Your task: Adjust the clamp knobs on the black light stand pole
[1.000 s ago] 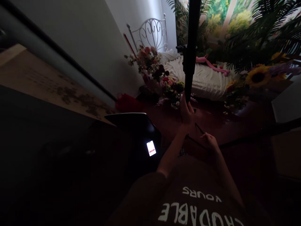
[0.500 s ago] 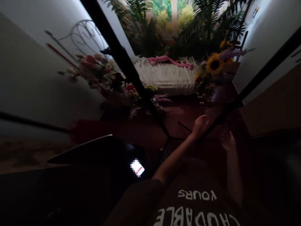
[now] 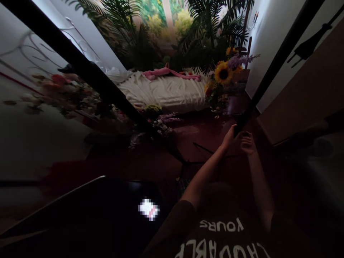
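Note:
A black stand pole (image 3: pixel 279 57) slants down from the upper right to both of my hands. My left hand (image 3: pixel 229 138) is closed against the pole's lower part, its fingertips at the near left side of it. Just to the right, my right hand (image 3: pixel 247 144) has curled fingers beside the same dark lower section. What those fingers hold, perhaps a knob or collar, is lost in the dark. A black plug (image 3: pixel 305 48) hangs on its cable to the right of the pole.
Another black stand pole (image 3: pixel 107 89) crosses on the left, its legs spread over the dark red floor. A small bright screen (image 3: pixel 149 209) glows on a dark surface at lower left. Behind are a white-draped bench (image 3: pixel 166 91), a pink plush toy (image 3: pixel 172 73), sunflowers (image 3: pixel 223 72) and palm leaves.
Both hands have come together at the right pole and closed; before, they were apart with loose fingers. The view has shifted right, and the hanging plug has come into sight.

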The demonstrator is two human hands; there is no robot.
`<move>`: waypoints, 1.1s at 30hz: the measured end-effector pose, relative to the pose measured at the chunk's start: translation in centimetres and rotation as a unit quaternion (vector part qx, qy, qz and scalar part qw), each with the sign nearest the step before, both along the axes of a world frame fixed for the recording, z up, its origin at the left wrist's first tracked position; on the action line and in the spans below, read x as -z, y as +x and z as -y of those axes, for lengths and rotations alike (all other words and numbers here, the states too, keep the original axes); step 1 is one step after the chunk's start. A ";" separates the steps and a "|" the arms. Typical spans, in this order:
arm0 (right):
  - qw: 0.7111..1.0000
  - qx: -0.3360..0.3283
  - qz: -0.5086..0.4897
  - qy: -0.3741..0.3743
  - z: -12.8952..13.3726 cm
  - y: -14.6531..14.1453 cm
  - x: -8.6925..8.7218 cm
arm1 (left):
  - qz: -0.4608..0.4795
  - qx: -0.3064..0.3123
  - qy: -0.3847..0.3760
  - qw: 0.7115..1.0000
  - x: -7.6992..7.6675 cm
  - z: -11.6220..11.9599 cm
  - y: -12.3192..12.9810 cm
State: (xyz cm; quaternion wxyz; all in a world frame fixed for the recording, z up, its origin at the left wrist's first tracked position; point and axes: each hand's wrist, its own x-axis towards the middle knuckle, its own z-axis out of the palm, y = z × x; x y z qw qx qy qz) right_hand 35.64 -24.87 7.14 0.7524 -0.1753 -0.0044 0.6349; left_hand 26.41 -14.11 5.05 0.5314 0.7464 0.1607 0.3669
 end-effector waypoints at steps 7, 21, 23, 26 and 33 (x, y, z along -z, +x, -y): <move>0.983 -0.103 -0.133 0.069 0.2 1.8 1.2 | 0.002 -0.001 0.011 1.000 0.3 -0.2 0.1; 0.821 -0.055 0.534 -0.194 0.5 2.9 -2.6 | -0.017 -0.024 0.027 0.999 0.6 0.0 0.2; 0.739 -0.049 0.639 -0.206 0.6 3.0 -3.5 | -0.014 -0.025 0.035 0.999 0.8 0.0 0.2; 0.540 0.034 0.795 -0.273 0.8 2.3 -4.2 | -0.012 -0.032 0.044 0.998 0.9 0.0 0.2; 0.515 0.125 0.817 -0.229 2.2 -1.3 -3.3 | -0.012 -0.036 0.069 0.997 1.3 -0.2 0.3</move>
